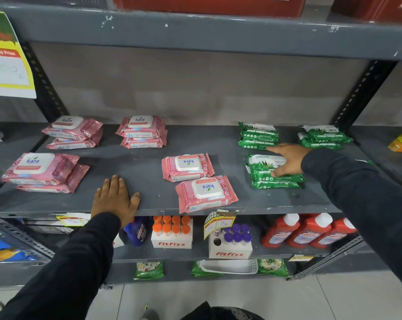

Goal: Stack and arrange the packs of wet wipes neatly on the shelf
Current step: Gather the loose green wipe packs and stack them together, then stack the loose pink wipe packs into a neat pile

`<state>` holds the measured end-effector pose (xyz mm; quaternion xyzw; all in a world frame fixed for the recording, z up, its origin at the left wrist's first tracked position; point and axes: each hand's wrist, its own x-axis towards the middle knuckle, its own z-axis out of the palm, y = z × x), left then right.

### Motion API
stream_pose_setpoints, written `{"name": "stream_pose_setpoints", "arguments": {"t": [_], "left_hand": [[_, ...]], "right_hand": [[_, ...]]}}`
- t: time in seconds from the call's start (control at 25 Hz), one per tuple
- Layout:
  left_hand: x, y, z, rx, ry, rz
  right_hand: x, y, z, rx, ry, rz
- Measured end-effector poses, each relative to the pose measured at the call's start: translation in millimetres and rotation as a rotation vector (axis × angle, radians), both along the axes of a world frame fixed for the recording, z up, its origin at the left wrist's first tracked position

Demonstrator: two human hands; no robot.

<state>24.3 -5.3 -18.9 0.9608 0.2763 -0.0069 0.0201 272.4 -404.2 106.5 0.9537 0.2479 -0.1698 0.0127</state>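
Pink Kara wet wipe packs lie on the grey shelf (pixel 135 162) in small stacks: back left (pixel 74 131), back middle (pixel 142 131) and front left (pixel 43 172). Two more pink packs lie turned around near the front middle, one (pixel 188 167) behind the other (pixel 205 194), which juts over the shelf edge. Green Origami packs form stacks at the back right (pixel 258 135), far right (pixel 323 136) and front right (pixel 268 174). My left hand (pixel 114 199) rests flat on the bare shelf front, holding nothing. My right hand (pixel 285 159) lies spread on top of the front green stack.
Below are Fitfizz boxes with orange-capped (pixel 171 232) and purple-capped (pixel 234 239) tubes, red Harpic bottles (pixel 308 232) and a hanging price tag (pixel 218 222). A yellow price sign (pixel 8 61) hangs at upper left. Perforated uprights (pixel 363 88) frame the shelf; red boxes (pixel 209 5) sit above.
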Motion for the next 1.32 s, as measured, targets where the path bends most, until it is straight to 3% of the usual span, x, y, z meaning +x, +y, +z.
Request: {"name": "stream_pose_setpoints", "arguments": {"t": [0.28, 0.6, 0.84, 1.08, 1.32], "left_hand": [[-3, 0, -1, -0.017, -0.019, -0.016], [-15, -6, -1, -0.003, -0.082, -0.043], [-35, 7, 1, 0.011, -0.072, -0.123], [-71, 35, -2, 0.042, -0.05, -0.08], [-75, 34, -8, 0.022, -0.051, -0.046]], "right_hand": [[-21, 64, 16, 0.111, -0.101, 0.237], [-65, 132, -2, -0.002, -0.029, 0.523], [-56, 183, -10, 0.055, -0.043, 0.512], [-48, 221, -17, -0.095, -0.006, 0.491], [-65, 265, -14, -0.038, 0.037, 0.522]]}}
